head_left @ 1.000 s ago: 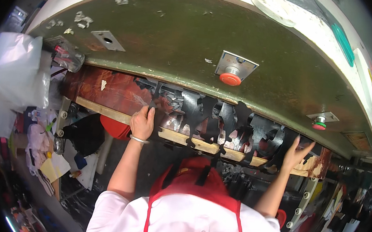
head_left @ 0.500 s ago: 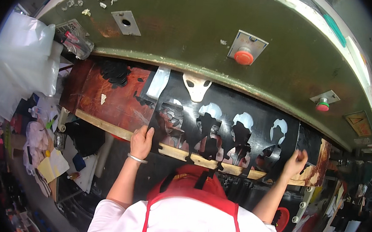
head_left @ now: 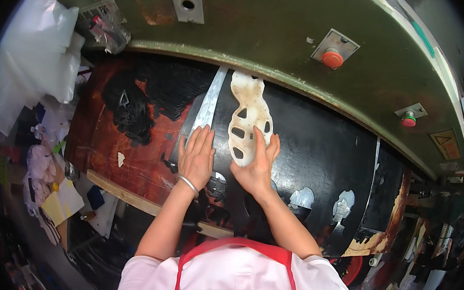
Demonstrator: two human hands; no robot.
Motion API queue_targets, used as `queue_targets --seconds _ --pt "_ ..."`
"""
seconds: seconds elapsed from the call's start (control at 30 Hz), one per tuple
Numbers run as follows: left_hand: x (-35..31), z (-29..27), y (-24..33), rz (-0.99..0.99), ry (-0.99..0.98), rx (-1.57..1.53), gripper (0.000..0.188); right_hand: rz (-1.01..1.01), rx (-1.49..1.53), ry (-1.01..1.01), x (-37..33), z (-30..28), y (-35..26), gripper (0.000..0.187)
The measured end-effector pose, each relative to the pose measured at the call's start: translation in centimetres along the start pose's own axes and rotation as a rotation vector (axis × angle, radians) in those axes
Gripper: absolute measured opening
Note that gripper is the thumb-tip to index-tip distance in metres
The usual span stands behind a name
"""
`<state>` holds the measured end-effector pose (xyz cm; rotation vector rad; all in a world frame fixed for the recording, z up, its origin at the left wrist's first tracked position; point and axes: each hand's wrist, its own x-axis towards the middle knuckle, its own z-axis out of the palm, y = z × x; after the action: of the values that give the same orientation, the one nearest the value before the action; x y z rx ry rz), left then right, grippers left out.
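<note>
A cream, sole-shaped cutting die (head_left: 253, 105) with several cut-out holes lies on a glossy black sheet (head_left: 310, 135). My right hand (head_left: 256, 166) grips the near end of this die, its thumb laid across the top and fingers along the right side. Just to the left, my left hand (head_left: 197, 156) lies flat with fingers stretched out, near the sheet's left edge and the low end of a pale strip (head_left: 210, 101). Cut-out openings (head_left: 301, 197) run along the sheet's near side. The die's far end reaches under the green machine beam.
Dark cut pieces (head_left: 127, 108) are heaped on the reddish board (head_left: 97, 144) to the left. Ahead, the green machine beam (head_left: 253, 25) carries a red push button (head_left: 332, 58) and a smaller button (head_left: 408, 119). Clear plastic bags (head_left: 33, 50) hang at the left.
Both hands have left the sheet's near edge and come inward and forward. The sheet has shifted away from me. More of the die shows now, with my right hand on it.
</note>
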<state>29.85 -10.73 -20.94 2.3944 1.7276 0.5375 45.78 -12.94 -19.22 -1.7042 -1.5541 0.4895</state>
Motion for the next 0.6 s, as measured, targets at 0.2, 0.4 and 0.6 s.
queue_targets --seconds 0.2,0.4,0.6 --pt "-4.0 -0.6 -0.7 0.044 -0.044 0.017 0.050 0.378 1.144 -0.089 -0.8 -7.3 0.6 0.087" --pt "-5.0 -0.8 -1.0 0.080 -0.014 -0.032 0.050 0.374 1.043 0.054 -4.5 -12.1 1.2 0.075" --pt "-4.3 -0.3 -1.0 0.085 0.004 -0.001 0.051 0.238 0.666 0.160 -5.7 -12.3 3.1 0.067"
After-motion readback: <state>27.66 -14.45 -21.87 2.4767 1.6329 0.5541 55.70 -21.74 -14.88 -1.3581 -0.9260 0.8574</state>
